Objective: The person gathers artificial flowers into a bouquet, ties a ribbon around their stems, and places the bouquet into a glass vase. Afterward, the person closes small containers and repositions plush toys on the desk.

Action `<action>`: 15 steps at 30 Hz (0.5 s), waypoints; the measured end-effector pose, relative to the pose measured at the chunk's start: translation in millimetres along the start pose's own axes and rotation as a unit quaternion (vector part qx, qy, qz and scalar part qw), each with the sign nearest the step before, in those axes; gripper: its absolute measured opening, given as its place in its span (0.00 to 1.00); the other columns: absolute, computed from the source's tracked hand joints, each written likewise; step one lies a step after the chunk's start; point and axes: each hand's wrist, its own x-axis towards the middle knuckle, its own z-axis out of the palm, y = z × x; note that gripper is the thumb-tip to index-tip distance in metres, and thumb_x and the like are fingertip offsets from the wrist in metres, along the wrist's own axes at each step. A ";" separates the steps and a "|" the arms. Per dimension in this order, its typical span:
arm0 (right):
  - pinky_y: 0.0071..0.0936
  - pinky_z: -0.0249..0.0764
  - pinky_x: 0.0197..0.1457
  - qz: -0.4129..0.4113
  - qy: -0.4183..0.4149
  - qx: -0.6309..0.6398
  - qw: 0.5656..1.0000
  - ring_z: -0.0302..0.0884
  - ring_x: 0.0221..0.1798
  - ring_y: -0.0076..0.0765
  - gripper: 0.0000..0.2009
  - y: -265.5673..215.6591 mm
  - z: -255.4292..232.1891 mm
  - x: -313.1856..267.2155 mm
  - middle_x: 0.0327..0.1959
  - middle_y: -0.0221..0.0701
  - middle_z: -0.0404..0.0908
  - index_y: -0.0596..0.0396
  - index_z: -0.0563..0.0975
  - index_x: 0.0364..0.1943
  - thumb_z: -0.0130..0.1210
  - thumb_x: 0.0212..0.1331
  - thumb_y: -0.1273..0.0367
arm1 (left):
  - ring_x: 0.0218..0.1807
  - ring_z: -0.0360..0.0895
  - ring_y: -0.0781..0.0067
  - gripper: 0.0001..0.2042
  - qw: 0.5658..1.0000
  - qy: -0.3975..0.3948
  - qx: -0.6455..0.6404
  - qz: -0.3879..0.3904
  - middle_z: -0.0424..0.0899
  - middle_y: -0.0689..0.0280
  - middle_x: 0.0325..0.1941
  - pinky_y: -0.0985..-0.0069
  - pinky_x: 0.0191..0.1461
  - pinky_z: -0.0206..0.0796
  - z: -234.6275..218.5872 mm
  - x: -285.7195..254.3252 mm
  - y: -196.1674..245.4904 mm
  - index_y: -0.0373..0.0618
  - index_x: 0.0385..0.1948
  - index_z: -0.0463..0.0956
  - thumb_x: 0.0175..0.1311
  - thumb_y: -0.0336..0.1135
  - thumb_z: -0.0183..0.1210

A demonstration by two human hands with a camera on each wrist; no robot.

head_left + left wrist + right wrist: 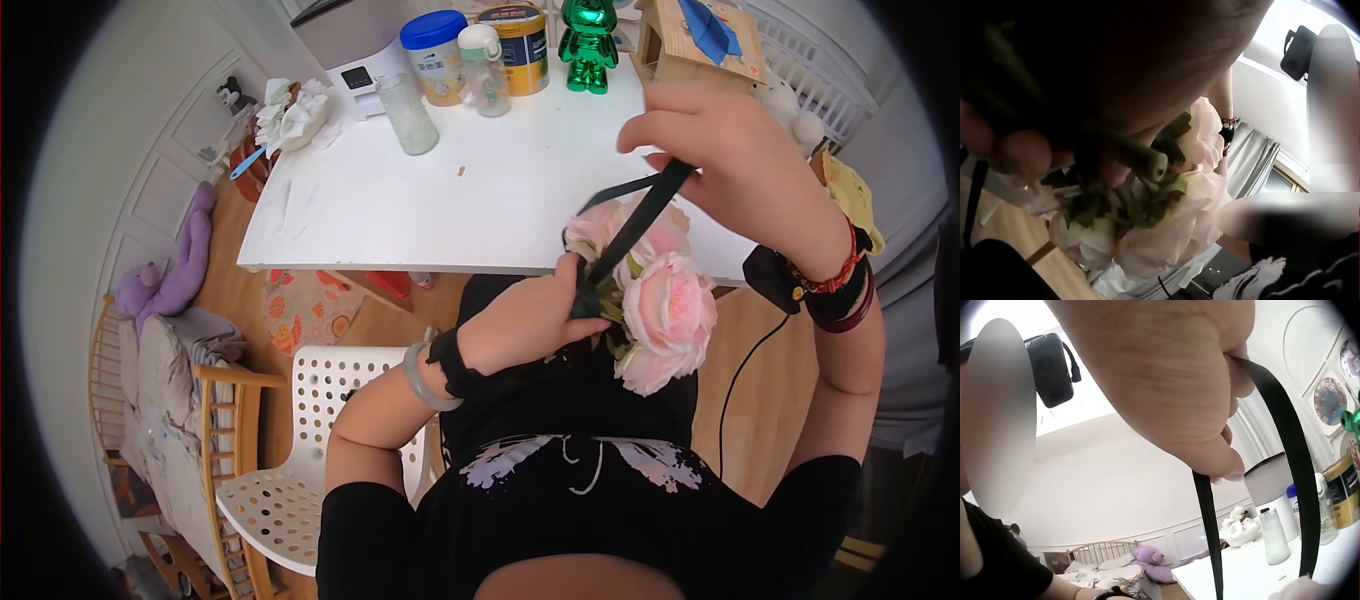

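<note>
In the head view a bunch of pink roses [668,318] hangs just past the table's near edge, blooms to the right. My left hand [530,320] grips its stems below the flower heads. From that grip a black ribbon [632,235] runs up to my right hand [735,165], which pinches it above the roses. Two lengths of the ribbon [1294,456] come down from the right hand's curled fingers in the right wrist view. A cut green stem [1144,161] sticks out by the left hand in the left wrist view, with leaves and petals behind.
On the white table [350,215] stand a glass vase [408,120], a blue-lidded tub [437,60], a bottle [485,80], a gold can [520,50] and a green figurine [588,50]. A white perforated chair [275,510] is at the left; a black cable [745,370] hangs at the right.
</note>
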 end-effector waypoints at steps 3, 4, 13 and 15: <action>0.33 0.69 0.31 0.006 0.053 0.011 0.999 0.73 0.31 0.40 0.13 11.5 2.9 -11.0 0.26 0.33 0.71 0.55 0.74 0.32 0.56 0.39 0.83 | 0.28 0.76 0.42 0.30 0.995 0.075 0.061 -0.002 0.77 0.45 0.22 0.60 0.31 0.69 -4.4 -8.2 -2.5 0.28 0.42 0.57 0.56 0.47 0.61; 0.33 0.69 0.31 0.005 0.053 0.011 0.998 0.73 0.31 0.40 0.13 13.7 3.5 -14.6 0.26 0.33 0.71 0.55 0.74 0.32 0.56 0.39 0.83 | 0.28 0.76 0.42 0.30 0.995 0.076 0.062 -0.003 0.77 0.45 0.22 0.60 0.31 0.69 -5.8 -10.7 -2.3 0.28 0.42 0.57 0.56 0.47 0.61; 0.31 0.65 0.31 0.012 0.040 0.028 0.999 0.71 0.32 0.40 0.12 13.6 -16.6 -29.5 0.25 0.33 0.68 0.56 0.75 0.32 0.56 0.39 0.80 | 0.26 0.77 0.46 0.27 0.988 0.138 0.074 -0.011 0.76 0.50 0.19 0.61 0.28 0.68 -8.1 -17.6 15.2 0.34 0.48 0.57 0.55 0.41 0.62; 0.31 0.65 0.31 -0.015 -0.006 0.036 0.999 0.70 0.33 0.40 0.11 7.1 -25.7 -30.7 0.25 0.34 0.68 0.56 0.75 0.32 0.56 0.40 0.77 | 0.26 0.77 0.47 0.24 0.990 0.112 0.080 0.009 0.76 0.52 0.19 0.61 0.28 0.68 -5.3 -17.2 14.3 0.37 0.46 0.61 0.56 0.42 0.61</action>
